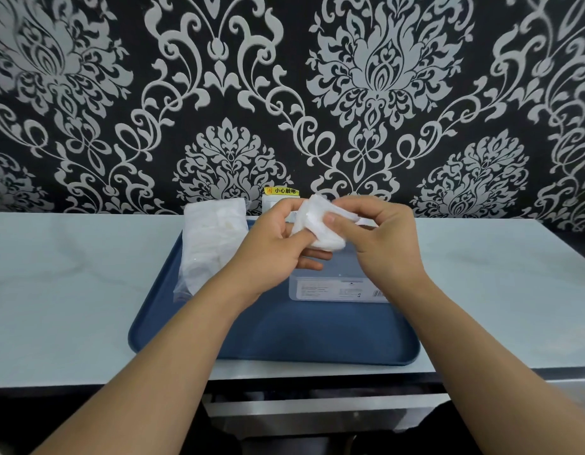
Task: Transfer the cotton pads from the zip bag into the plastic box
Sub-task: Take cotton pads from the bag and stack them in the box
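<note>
Both my hands hold a small stack of white cotton pads in the air above the blue tray. My left hand grips the stack from the left, and my right hand pinches it from the right with thumb and fingers. The clear plastic box, with a printed label on its front, sits on the tray right below my hands, partly hidden by them. A clear zip bag with more white pads inside lies on the tray's left side.
The tray rests on a pale counter against a black and silver patterned wall. A wall socket with a yellow warning sticker sits behind the tray. A drawer front shows below the counter edge.
</note>
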